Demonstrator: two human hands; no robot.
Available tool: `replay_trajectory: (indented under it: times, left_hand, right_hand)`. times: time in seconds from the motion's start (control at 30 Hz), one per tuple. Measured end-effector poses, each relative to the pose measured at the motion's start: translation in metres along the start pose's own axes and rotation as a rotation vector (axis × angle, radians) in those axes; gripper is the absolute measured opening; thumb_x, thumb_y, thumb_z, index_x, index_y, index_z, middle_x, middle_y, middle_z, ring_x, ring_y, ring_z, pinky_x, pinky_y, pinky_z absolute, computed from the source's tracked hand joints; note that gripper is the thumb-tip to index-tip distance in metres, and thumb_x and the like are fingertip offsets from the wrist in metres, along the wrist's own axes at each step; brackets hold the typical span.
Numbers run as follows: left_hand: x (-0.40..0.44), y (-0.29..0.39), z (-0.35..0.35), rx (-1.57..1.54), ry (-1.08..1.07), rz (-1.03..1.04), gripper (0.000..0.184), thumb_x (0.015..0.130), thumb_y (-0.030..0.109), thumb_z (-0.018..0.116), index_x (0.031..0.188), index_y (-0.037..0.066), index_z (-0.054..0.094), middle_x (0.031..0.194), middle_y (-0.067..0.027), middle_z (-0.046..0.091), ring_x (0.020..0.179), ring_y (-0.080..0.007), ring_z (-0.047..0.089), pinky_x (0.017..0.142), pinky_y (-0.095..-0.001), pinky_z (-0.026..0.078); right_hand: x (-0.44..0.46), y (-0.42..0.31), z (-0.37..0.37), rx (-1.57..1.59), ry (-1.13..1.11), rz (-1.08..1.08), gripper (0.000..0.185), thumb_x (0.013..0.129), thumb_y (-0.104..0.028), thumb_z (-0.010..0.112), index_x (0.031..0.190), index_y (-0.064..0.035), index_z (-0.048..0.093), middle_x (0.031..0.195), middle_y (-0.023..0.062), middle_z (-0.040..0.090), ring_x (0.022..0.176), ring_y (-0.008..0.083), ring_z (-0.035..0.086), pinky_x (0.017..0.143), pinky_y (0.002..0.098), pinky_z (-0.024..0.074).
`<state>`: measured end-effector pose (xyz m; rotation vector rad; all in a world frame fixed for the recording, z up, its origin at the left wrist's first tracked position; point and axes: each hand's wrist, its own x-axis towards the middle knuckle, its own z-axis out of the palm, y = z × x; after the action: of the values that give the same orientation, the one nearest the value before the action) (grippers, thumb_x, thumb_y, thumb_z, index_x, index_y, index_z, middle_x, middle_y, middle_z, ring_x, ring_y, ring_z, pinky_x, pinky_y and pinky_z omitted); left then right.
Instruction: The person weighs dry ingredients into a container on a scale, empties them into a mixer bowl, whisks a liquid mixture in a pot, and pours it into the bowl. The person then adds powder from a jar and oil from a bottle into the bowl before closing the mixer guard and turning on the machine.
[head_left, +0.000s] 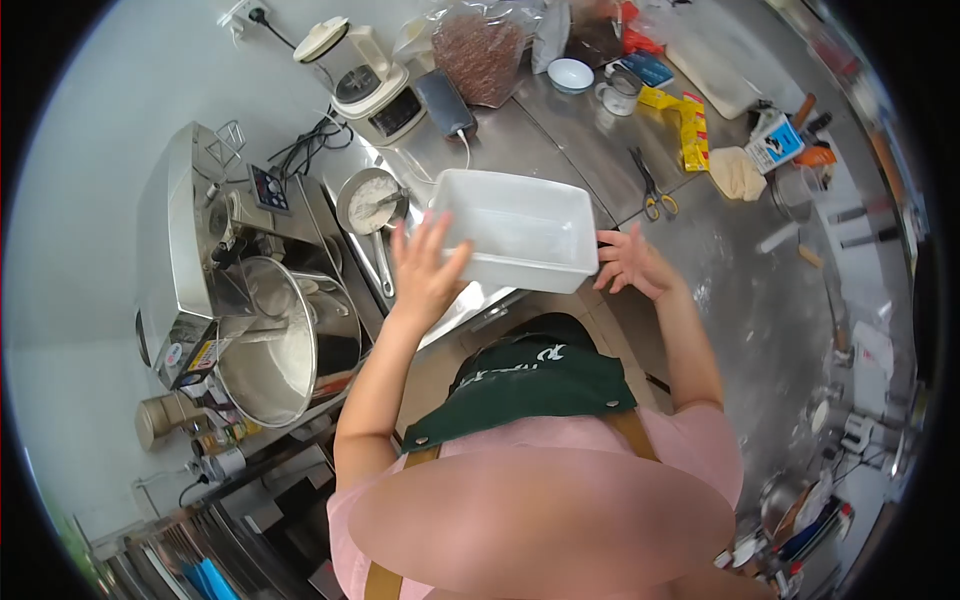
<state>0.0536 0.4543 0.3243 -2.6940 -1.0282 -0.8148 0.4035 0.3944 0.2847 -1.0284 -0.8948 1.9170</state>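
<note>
A white rectangular plastic tub [515, 272] is in front of me at the counter's near edge, its open top facing up toward me. I cannot tell whether the counter carries its weight. My left hand [428, 275] is at the tub's left end with fingers spread, slightly blurred and overlapping the near left corner. At the right end, my right hand [635, 265] has its fingers apart, the tips close to the wall; contact is unclear. Just left of the tub is a saucepan [374, 203] holding white powder and a utensil.
A stand mixer [185, 260] with a large steel bowl [268, 385] is on the left. Behind are a blender [385, 110], a phone [443, 102] on a cable and a bag of brown granules [480, 50]. Scissors [655, 190] lie on the steel counter [740, 290] at right.
</note>
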Motion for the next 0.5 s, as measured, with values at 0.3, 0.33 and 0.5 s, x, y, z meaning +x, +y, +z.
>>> replay_trajectory:
  times: [0.3,0.33,0.5]
  left_hand:
    - [0.047,0.001,0.095,-0.076,-0.076,-0.07,0.069,0.059,0.029,0.078,0.122,0.02,0.05,0.138,-0.0161,0.036,0.128,-0.0377,0.034,0.099,-0.062,0.025]
    - [0.045,-0.008,0.091,-0.019,-0.078,-0.264,0.068,0.061,0.03,0.077,0.121,0.016,0.05,0.137,-0.0183,0.037,0.126,-0.0376,0.035,0.099,-0.0594,0.026]
    - [-0.039,-0.1,0.086,0.306,-0.121,-1.023,0.067,0.067,0.034,0.075,0.115,-0.004,0.048,0.118,-0.025,0.05,0.113,-0.0369,0.046,0.095,-0.0483,0.036]
  right_hand:
    - [0.097,0.043,-0.104,0.025,0.538,0.138,0.036,0.083,-0.02,0.047,0.111,0.0027,0.049,0.096,0.0125,0.061,0.078,0.0221,0.064,0.061,0.0362,0.052]
    - [0.105,0.043,-0.116,0.009,0.597,0.13,0.035,0.082,-0.018,0.046,0.11,0.0026,0.05,0.095,0.0123,0.062,0.078,0.0223,0.064,0.061,0.0372,0.0521]
    - [0.158,0.042,-0.174,-0.157,0.625,0.203,0.037,0.084,-0.02,0.045,0.111,0.0043,0.05,0.099,0.0144,0.061,0.084,0.0245,0.063,0.065,0.0392,0.0535]
